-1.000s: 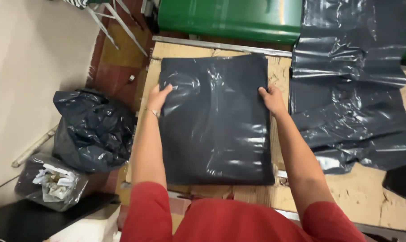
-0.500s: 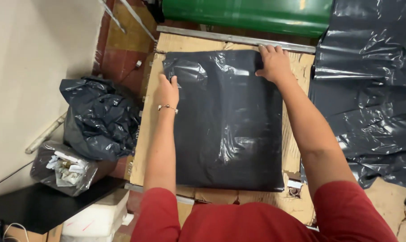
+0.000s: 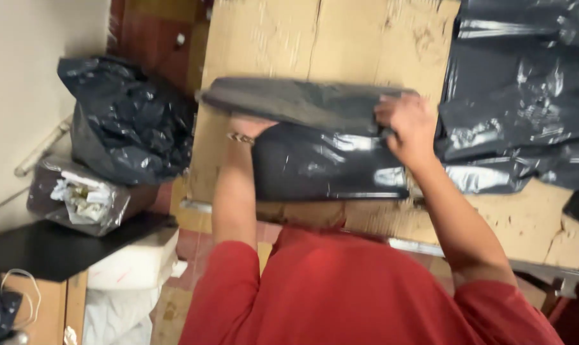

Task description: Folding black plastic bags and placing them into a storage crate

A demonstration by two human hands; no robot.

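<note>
Work surface: a desk point(image 3: 366, 38) covered with flattened brown cardboard. The dark plastic sheet point(image 3: 327, 160) lies on it just ahead of the red-sleeved person, its far edge folded back toward them. Right hand point(image 3: 407, 128) is clamped on that folded edge. Left hand point(image 3: 251, 126) is under the fold; grip cannot be told. Judged thin, limp, light and slippery: hold it at edges or corners. More dark sheeting point(image 3: 519, 96) lies beyond, right.

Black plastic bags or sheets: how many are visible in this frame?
3: the folded bag both hands hold on the cardboard table, the loose sheets at right, and the stuffed bag at left. More may lie hidden.
</note>
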